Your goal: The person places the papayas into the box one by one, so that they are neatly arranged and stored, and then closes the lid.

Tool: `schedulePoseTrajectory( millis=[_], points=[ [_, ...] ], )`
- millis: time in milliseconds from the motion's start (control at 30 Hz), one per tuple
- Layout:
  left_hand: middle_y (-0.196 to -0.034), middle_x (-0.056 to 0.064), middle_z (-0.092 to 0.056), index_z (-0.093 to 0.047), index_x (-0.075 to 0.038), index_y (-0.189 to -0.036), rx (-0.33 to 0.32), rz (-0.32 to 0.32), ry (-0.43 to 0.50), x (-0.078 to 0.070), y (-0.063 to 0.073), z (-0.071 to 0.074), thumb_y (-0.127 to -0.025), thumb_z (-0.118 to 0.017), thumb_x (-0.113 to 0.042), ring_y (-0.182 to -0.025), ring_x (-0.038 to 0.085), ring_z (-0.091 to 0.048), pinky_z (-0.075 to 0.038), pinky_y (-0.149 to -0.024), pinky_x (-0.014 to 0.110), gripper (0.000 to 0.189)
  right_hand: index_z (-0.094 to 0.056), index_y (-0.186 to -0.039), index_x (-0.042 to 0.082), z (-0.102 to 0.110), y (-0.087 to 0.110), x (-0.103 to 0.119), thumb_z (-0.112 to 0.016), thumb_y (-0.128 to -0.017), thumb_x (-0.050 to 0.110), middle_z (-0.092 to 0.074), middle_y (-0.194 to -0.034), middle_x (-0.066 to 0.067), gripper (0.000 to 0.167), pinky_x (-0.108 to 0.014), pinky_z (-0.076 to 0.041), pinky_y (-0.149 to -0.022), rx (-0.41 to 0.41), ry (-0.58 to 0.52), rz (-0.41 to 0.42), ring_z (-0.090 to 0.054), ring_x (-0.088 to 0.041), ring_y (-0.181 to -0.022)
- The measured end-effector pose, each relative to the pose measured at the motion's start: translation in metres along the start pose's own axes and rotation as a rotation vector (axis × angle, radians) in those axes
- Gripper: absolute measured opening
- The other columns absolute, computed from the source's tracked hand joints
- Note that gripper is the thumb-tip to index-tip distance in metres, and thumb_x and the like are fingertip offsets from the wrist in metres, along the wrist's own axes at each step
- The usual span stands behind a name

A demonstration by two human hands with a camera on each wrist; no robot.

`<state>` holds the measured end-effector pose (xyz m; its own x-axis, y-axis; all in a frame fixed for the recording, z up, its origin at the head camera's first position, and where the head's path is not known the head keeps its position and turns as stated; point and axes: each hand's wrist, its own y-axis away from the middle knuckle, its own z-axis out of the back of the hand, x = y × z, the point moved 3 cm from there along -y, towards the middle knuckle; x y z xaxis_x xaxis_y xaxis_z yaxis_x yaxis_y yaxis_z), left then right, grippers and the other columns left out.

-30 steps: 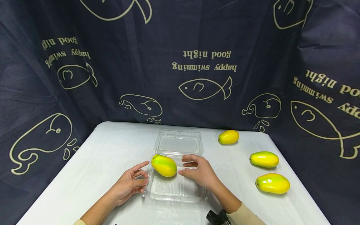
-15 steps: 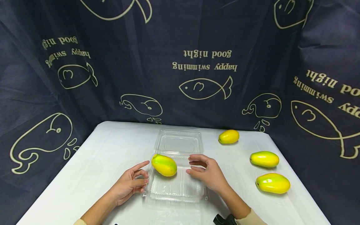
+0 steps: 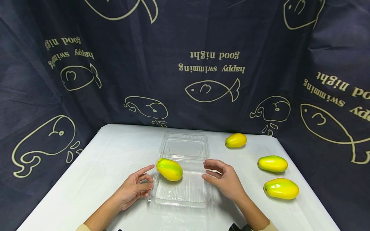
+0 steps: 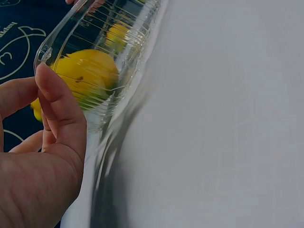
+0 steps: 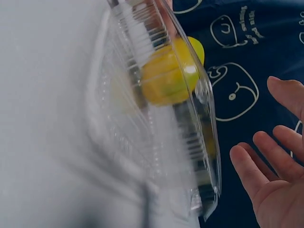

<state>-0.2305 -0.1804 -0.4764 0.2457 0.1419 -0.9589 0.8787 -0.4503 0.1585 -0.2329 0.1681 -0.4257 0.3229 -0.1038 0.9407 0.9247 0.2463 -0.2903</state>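
Observation:
A clear plastic clamshell box (image 3: 182,195) lies open in the middle of the table, its lid (image 3: 184,146) folded back on the far side. One yellow-green papaya (image 3: 170,170) lies tilted in its left part. My left hand (image 3: 131,191) is at the box's left side; in the left wrist view its fingertips (image 4: 45,76) pinch the rim. To the right of the box, my right hand (image 3: 224,179) holds nothing, fingers loosely bent. In the right wrist view that hand (image 5: 278,175) stands apart from the box's rim.
Further papayas lie on the right of the white table (image 3: 115,147): one far back (image 3: 235,140), one in the middle (image 3: 272,164) and one nearer (image 3: 281,188). A dark blue fish-print curtain (image 3: 162,80) encloses the back and sides.
My right hand has moved right, away from the papaya in the box. The left hand, the box and the papayas have stayed put.

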Motion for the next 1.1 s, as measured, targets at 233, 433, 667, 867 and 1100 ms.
schedulePoseTrajectory(
  millis=[233, 433, 667, 867, 1100],
  points=[
    [-0.103, -0.003, -0.056, -0.015, -0.007, -0.164, -0.002, -0.001, 0.002, 0.000, 0.000, 0.000, -0.095, -0.064, 0.004, -0.069, 0.008, -0.058, -0.057, -0.062, 0.018, 0.085, -0.068, -0.123, -0.003, 0.013, 0.008, -0.001, -0.082, -0.083, -0.001, -0.070, -0.124, -0.010, 0.042, -0.040, -0.058, -0.099, -0.056, 0.029, 0.073, -0.070, -0.015, -0.113],
    [-0.104, -0.003, -0.055, -0.016, -0.008, -0.164, -0.008, 0.008, 0.002, 0.000, 0.000, 0.000, -0.095, -0.064, 0.004, -0.070, 0.008, -0.058, -0.057, -0.063, 0.019, 0.085, -0.068, -0.121, -0.006, 0.027, 0.017, -0.004, -0.081, -0.084, -0.003, -0.072, -0.120, -0.004, 0.040, -0.037, -0.058, -0.098, -0.092, 0.058, 0.104, -0.071, -0.013, -0.111],
    [-0.104, -0.002, -0.055, -0.017, -0.008, -0.164, -0.013, 0.006, 0.004, 0.000, -0.001, 0.000, -0.095, -0.064, 0.004, -0.069, 0.008, -0.058, -0.057, -0.062, 0.019, 0.084, -0.068, -0.122, -0.004, 0.044, 0.027, -0.009, -0.081, -0.084, -0.002, -0.071, -0.121, -0.004, 0.041, -0.037, -0.059, -0.097, -0.115, 0.100, 0.107, -0.071, -0.012, -0.111],
    [-0.104, -0.003, -0.055, -0.016, -0.008, -0.164, -0.013, 0.005, 0.003, 0.000, 0.000, -0.001, -0.095, -0.064, 0.004, -0.069, 0.008, -0.058, -0.056, -0.062, 0.018, 0.084, -0.068, -0.123, -0.001, 0.057, 0.035, -0.013, -0.081, -0.084, -0.001, -0.071, -0.122, -0.004, 0.042, -0.035, -0.058, -0.098, -0.143, 0.111, 0.111, -0.070, -0.012, -0.113],
    [-0.104, -0.003, -0.055, -0.016, -0.008, -0.164, -0.012, 0.003, 0.005, 0.000, 0.000, -0.001, -0.096, -0.064, 0.003, -0.069, 0.008, -0.058, -0.056, -0.062, 0.018, 0.085, -0.067, -0.125, -0.003, 0.071, 0.042, -0.016, -0.080, -0.084, -0.005, -0.072, -0.122, -0.001, 0.043, -0.031, -0.059, -0.097, -0.185, 0.148, 0.097, -0.071, -0.010, -0.110]
  ],
)
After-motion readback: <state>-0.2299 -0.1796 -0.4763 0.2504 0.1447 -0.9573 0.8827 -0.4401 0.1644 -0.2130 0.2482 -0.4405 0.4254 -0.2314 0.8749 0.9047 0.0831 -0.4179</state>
